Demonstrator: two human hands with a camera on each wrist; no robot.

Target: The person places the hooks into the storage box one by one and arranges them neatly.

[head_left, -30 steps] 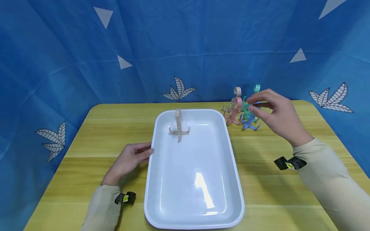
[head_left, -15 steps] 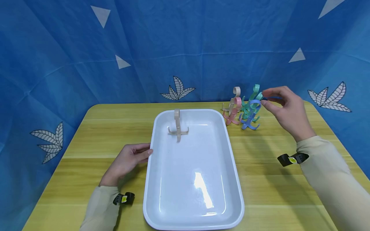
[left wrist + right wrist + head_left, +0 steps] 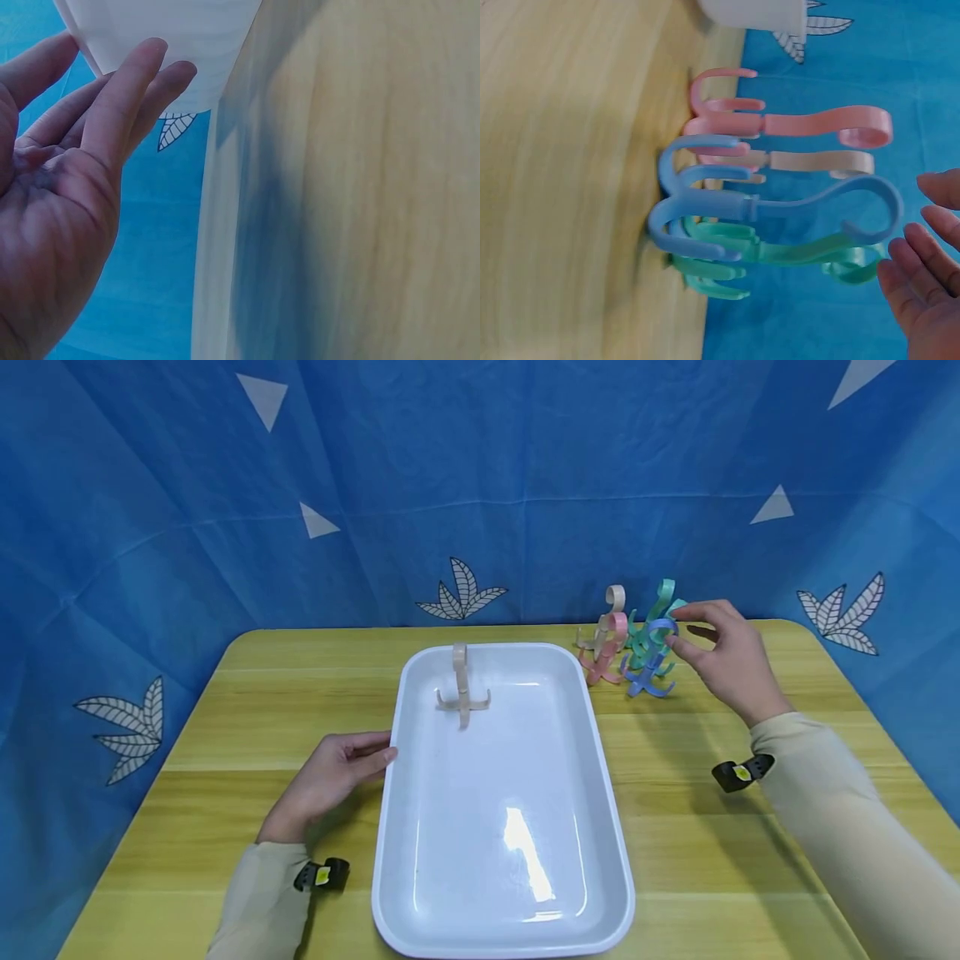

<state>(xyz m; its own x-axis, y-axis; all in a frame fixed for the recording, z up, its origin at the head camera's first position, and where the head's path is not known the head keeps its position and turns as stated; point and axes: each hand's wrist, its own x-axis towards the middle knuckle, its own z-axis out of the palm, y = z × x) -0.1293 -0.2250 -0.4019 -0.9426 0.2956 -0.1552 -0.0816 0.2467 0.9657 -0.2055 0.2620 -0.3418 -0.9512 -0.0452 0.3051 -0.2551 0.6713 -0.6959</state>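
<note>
The left hand (image 3: 326,785) rests at the left side of a white tray (image 3: 502,947), its thumb on the rim and its extended fingers at the outer wall (image 3: 172,26). Inside the tray's far left corner stands a beige hook (image 3: 462,693). At the far right of the table, the right hand (image 3: 735,656) is beside the tops of a blue hook (image 3: 648,672) and green hooks (image 3: 637,647). In the right wrist view its fingers (image 3: 919,270) are spread near the blue hook's curl (image 3: 896,210); whether they touch a green curl (image 3: 855,274) cannot be told.
A pink hook (image 3: 600,664) and another beige hook (image 3: 615,602) stand left of the blue one, just off the tray's far right corner. Behind the wooden table (image 3: 300,693) hangs a blue cloth (image 3: 375,443) with leaf and triangle prints.
The right hand passed rightward beyond the hook tops, then came back slightly left and closer to the blue hook. The left hand stays at the tray.
</note>
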